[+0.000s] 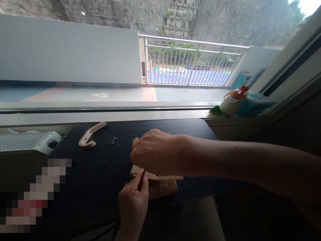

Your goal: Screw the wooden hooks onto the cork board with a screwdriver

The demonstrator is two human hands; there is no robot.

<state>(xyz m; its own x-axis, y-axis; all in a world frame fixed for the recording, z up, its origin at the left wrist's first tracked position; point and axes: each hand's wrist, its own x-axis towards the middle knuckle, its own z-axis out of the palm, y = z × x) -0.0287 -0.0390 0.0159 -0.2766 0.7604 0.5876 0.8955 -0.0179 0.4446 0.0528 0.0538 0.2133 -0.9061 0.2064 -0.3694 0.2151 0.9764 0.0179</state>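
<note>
My right hand [156, 152] reaches in from the right and is closed over a pale wooden piece [165, 176] that lies across a brown block [162, 188] on the dark table [100, 180]. My left hand [133, 204] comes up from below, its fingers pinched at the wooden piece's left end around something thin that I cannot make out. A second curved wooden hook [89, 135] lies loose at the table's back left. A few small screws [114, 140] lie between the hook and my right hand.
A window sill runs behind the table, with a white and orange container [234, 100] and a blue tub [253, 105] at its right end. A white ribbed appliance [27, 142] sits at the left. A blurred patch covers the lower left corner.
</note>
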